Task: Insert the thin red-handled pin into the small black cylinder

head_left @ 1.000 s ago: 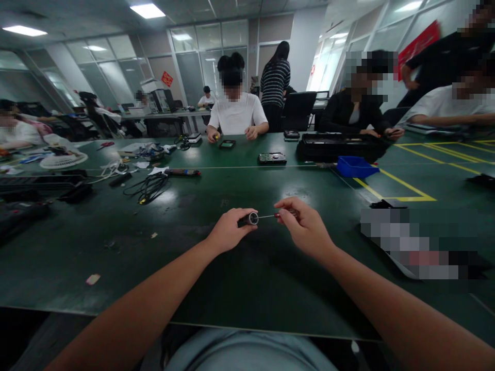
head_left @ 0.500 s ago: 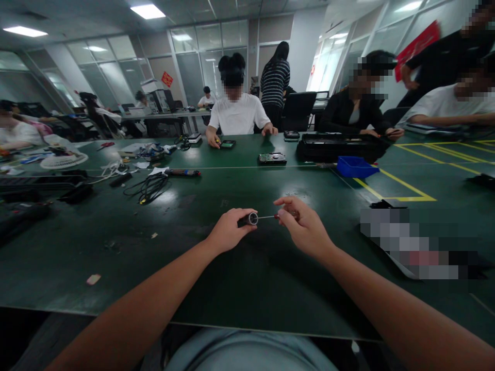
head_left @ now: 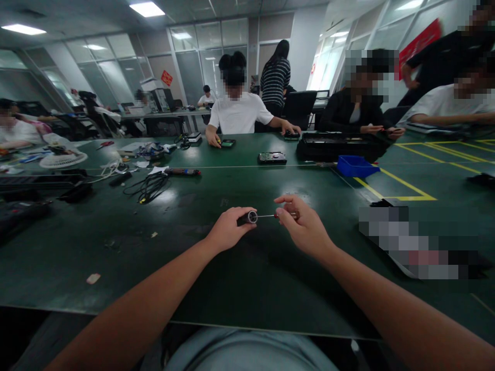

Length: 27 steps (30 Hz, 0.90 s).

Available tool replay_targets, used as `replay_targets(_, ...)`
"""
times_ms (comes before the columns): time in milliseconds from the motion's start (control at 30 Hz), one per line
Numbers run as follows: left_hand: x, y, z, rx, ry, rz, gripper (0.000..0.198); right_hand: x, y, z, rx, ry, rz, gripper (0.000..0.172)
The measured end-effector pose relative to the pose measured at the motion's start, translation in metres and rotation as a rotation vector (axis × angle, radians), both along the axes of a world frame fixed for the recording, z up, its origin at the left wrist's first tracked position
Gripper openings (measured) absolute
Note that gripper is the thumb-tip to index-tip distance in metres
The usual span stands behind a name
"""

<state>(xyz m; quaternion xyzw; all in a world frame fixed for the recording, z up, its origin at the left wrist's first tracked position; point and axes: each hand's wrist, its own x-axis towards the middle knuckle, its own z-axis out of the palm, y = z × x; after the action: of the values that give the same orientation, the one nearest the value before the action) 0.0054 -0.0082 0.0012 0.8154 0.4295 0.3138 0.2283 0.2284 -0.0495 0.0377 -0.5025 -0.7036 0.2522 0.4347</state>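
Above the green table, my left hand (head_left: 225, 230) is closed round a dark cylindrical part (head_left: 251, 217) whose round, light-rimmed end faces me. My fingers cover most of that part, and its exact kind is unclear. My right hand (head_left: 307, 228) grips a screwdriver (head_left: 266, 216) by its handle, with the thin shaft pointing left. The shaft's tip meets the right side of the cylindrical part, or lies just behind it; I cannot tell which. My right index finger is stretched out above the handle.
Black cables (head_left: 149, 188) and a dark pen-like tool (head_left: 182, 172) lie front left. Beyond my hands are a hard drive (head_left: 272, 157), a blue bin (head_left: 356, 166) and a long black housing (head_left: 336, 148). A person in white (head_left: 242, 113) sits opposite. A blurred-out object (head_left: 410, 247) lies right.
My hands and the screwdriver stay nearly still. Across the table, the seated person in white has moved a hand sideways to the right, onto a small dark device.
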Motion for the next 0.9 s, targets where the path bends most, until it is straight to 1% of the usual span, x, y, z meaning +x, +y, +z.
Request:
replay_targets(133,0.000,0.000,0.001,-0.010,-0.004,0.008,0.038,-0.001,0.000,0.001,0.016,0.016,-0.011,0.028)
replay_targets(200,0.000,0.000,0.001,-0.013,-0.004,0.010,0.037,-0.002,0.000,0.001,0.036,0.036,-0.017,0.025)
replay_targets(300,0.000,-0.001,0.001,-0.014,-0.003,0.004,0.036,0.000,0.001,0.000,0.039,0.049,0.030,0.016)
replay_targets(400,0.000,-0.001,0.002,-0.020,0.002,0.001,0.036,0.001,0.002,-0.004,-0.002,0.072,0.068,0.019)
replay_targets(500,0.001,-0.002,0.003,-0.025,0.007,0.012,0.036,0.000,0.003,-0.009,-0.002,0.198,0.029,0.014)
replay_targets(567,0.002,-0.002,0.004,-0.027,0.009,0.017,0.037,-0.001,0.004,-0.011,0.002,0.293,0.012,0.014)
replay_targets(767,0.002,0.000,0.002,-0.008,-0.009,0.003,0.037,-0.004,0.012,-0.014,-0.043,0.456,0.053,0.024)
replay_targets(867,0.002,0.000,0.002,0.004,-0.004,-0.047,0.038,-0.003,0.019,-0.017,-0.111,0.585,-0.012,0.026)
replay_targets(900,0.002,0.000,0.003,0.006,0.005,-0.065,0.038,-0.002,0.021,-0.018,-0.166,0.647,-0.021,0.025)
